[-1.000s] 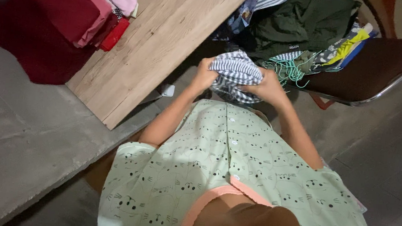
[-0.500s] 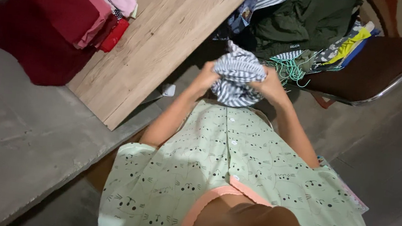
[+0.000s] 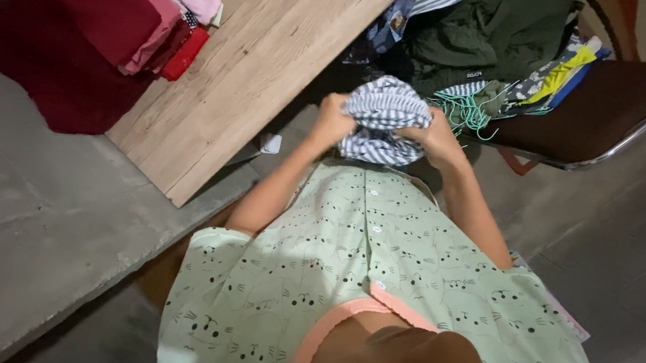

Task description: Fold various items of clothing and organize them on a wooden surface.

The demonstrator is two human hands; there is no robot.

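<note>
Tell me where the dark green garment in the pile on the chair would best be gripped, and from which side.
Probably from above, at the raised crumpled folds in the middle of the dark green garment. It lies on top of the pile on the chair, so its upper surface is exposed, while its edges look tucked among neighbouring clothes.

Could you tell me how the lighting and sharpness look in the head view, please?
Head view: dim, soft indoor light; the wooden table is brightest, the gap beneath it falls into deep shadow. Both hands, left and right, and the striped cloth look slightly soft; no glare.
</note>
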